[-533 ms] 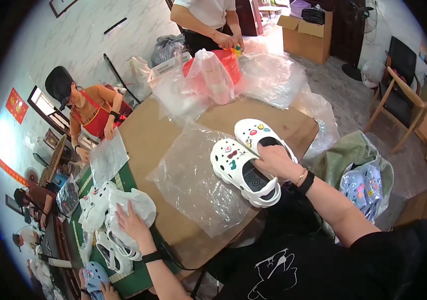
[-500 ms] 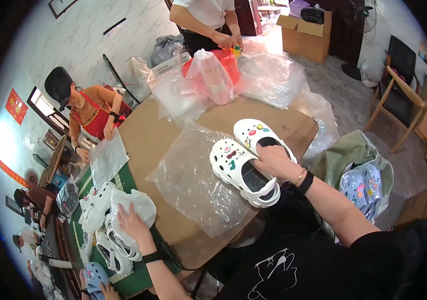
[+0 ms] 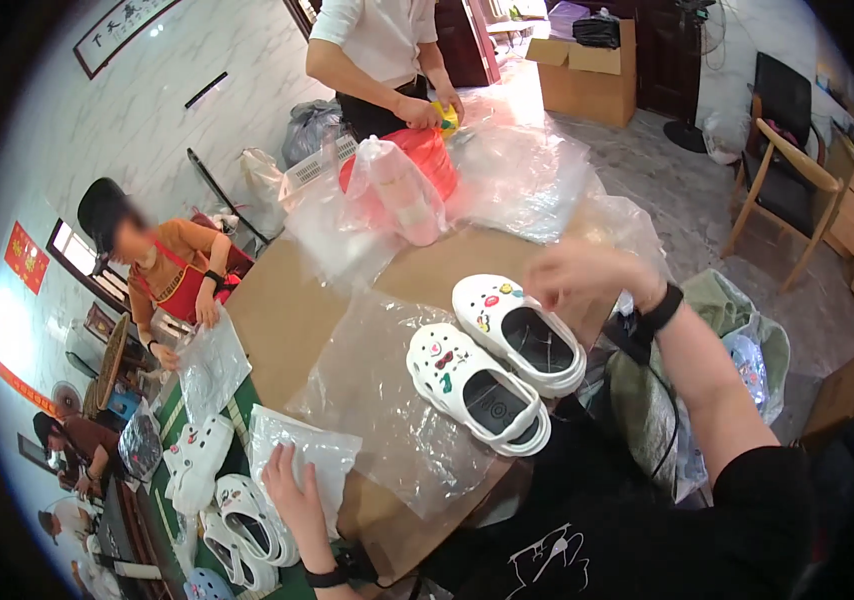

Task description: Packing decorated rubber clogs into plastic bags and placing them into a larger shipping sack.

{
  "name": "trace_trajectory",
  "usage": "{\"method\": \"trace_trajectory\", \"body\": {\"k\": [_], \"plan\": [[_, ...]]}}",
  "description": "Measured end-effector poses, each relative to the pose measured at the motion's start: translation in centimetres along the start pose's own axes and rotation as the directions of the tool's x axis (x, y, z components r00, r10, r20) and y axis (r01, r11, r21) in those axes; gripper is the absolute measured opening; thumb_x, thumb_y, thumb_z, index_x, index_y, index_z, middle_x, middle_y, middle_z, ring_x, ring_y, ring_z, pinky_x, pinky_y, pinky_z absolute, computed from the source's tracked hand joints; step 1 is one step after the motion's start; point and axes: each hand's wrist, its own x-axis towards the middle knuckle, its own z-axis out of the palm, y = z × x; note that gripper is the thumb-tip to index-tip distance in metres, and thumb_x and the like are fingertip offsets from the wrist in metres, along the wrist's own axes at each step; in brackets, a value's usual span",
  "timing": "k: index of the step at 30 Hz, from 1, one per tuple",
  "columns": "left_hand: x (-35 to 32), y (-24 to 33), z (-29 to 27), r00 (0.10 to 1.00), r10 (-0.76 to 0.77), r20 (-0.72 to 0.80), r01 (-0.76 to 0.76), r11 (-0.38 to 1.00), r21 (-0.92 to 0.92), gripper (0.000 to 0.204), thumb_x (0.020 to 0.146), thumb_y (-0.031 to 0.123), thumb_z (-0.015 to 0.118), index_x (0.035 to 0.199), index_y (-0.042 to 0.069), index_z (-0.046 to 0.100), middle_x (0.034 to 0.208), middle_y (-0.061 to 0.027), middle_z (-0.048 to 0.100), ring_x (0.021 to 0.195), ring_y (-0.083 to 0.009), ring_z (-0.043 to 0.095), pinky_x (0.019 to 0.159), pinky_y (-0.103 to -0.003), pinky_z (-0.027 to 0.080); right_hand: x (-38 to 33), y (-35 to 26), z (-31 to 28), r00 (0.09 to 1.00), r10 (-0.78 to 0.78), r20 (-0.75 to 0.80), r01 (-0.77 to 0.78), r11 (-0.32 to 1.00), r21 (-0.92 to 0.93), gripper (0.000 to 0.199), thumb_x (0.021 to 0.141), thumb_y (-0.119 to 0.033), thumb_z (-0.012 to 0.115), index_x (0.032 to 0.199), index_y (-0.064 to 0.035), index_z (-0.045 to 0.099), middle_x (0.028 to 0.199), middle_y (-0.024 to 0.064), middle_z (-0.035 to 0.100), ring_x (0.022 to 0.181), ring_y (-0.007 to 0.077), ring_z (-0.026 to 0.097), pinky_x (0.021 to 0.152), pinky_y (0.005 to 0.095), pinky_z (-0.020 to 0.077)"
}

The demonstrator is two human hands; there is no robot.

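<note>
Fingers of the left hand (image 3: 292, 490) lie spread on a clear plastic bag (image 3: 302, 460); the right hand (image 3: 587, 275) hovers blurred (finger state unclear). Both white clogs (image 3: 497, 365) sit unbagged on a plastic sheet (image 3: 377, 410), mid-table.

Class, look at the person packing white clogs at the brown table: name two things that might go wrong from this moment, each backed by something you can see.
1. The pair of white clogs lies near the table edge closest to the person, with the right hand raised off them; a nudge might drop them.
2. The left hand rests on a clear bag lying on more loose plastic sheet; slick layers could slide, or the hand may pick up the wrong one.
</note>
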Motion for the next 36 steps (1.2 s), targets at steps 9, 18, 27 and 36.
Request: {"method": "trace_trajectory", "body": {"k": [9,18,27,36], "plan": [[-2.8,5.1,5.4,0.921,0.174,0.347,-0.183,0.983,-0.007,0.051,0.082,0.016,0.066,0.132,0.011,0.056,0.148,-0.0174,0.039,0.141,-0.0435,0.027,0.113,-0.06,0.018,9.7,13.0,-7.5,0.753,-0.224,-0.619,-0.204,0.815,-0.543,0.052,0.09,-0.024,0.059,0.138,-0.0099,0.046,0.14,0.0193,0.047,0.13,0.036,0.04,0.109,0.0449,0.0348],[-0.1,11.5,8.5,0.822,0.204,0.532,-0.118,0.974,-0.191,0.057,0.093,0.028,0.057,0.144,0.009,0.042,0.145,-0.0188,0.042,0.137,-0.0393,0.034,0.114,-0.055,0.021,14.7,20.8,-16.0,0.683,-0.148,-0.715,-0.349,0.794,-0.497,0.061,0.086,-0.021,0.063,0.142,-0.0104,0.041,0.144,0.0195,0.043,0.13,0.0386,0.042,0.106,0.0466,0.0381],[-5.0,11.3,12.7,0.684,-0.004,0.729,0.259,0.936,-0.237,0.072,0.084,0.016,0.065,0.146,0.001,0.033,0.141,-0.0252,0.043,0.131,-0.0428,0.038,0.111,-0.052,0.025,18.5,22.3,-16.3,0.691,-0.263,-0.673,-0.257,0.781,-0.57,0.063,0.083,-0.014,0.063,0.141,-0.0056,0.04,0.144,0.0199,0.042,0.13,0.0398,0.041,0.107,0.0472,0.0378],[-4.0,13.1,12.6,0.695,-0.002,0.719,0.204,0.959,-0.195,0.084,0.083,0.019,0.065,0.15,0.0,0.019,0.154,-0.025,0.024,0.145,-0.0422,0.014,0.113,-0.063,0.005,19.2,20.2,-15.3,0.716,-0.201,-0.669,-0.262,0.81,-0.524,0.069,0.084,-0.011,0.062,0.147,-0.0106,0.032,0.151,0.0182,0.031,0.135,0.039,0.035,0.109,0.046,0.0358]]}}
